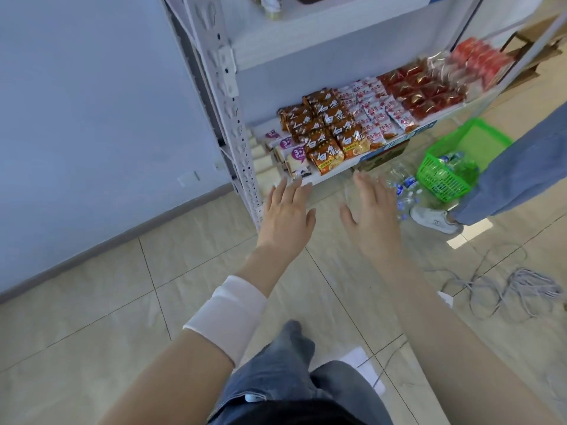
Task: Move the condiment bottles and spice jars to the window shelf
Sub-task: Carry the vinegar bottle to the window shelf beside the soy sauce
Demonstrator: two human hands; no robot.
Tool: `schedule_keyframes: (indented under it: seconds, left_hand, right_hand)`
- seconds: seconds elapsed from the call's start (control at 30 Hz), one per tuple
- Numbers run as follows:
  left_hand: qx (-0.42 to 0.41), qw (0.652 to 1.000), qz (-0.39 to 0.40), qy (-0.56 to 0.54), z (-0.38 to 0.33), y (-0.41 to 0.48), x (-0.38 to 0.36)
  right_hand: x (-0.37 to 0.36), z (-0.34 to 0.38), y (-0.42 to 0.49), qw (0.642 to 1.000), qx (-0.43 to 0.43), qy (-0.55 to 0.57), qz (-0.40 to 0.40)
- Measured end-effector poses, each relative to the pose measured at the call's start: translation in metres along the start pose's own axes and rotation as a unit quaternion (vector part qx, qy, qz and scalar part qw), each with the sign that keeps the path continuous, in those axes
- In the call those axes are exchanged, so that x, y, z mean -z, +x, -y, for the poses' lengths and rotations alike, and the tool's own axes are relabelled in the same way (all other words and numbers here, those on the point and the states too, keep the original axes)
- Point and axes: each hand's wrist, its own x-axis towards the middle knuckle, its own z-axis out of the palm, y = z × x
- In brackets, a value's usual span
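Fingers straight and slightly apart on both hands, nothing held. Nearest: jeans at the bottom edge, both forearms reaching forward, white band on the left one. left hand and right hand palms down, side by side, not touching, over the floor, which is glossy beige tile with dark grout. Grey cable lies in loose coils on the tile at right. Left fingertips overlap the front edge of the low shelf; contact can't tell. Rack post is white and perforated, next to a pale blue wall with grey skirting. Low shelf carries rows of flat packets: purple-white at left, orange noodle packs, white-red ones, red packs far right. Right of the rack a green basket sits on the floor, water bottles in it and beside it. Second person's white shoe is just beside the basket. Task jars are on the upper shelf, cropped by the frame top, only bases visible, blurred. They look upright, long axis vertical; facing can't tell.
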Motion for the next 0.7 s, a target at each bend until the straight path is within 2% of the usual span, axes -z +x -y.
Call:
schedule_keyframes:
  seconds: [0.13, 0.33, 0.57, 0.7]
  left_hand:
    - [-0.042, 0.999, -0.019, 0.018, -0.04, 0.066, -0.007]
    - [-0.06, 0.995, -0.083, 0.019, -0.109, 0.157, -0.032]
    - [-0.015, 0.99, -0.139, 0.008, -0.182, 0.238, -0.041]
    - [0.001, 0.989, -0.15, 0.009, -0.203, 0.275, -0.038]
  right_hand:
    - [0.028, -0.038, 0.051, 0.999, -0.017, 0.028, -0.036]
    - [0.076, -0.111, 0.134, 0.997, 0.008, 0.043, -0.061]
    - [0.133, -0.176, 0.213, 0.992, 0.073, 0.065, -0.077]
    - [0.15, -0.192, 0.251, 0.989, 0.075, 0.099, -0.083]
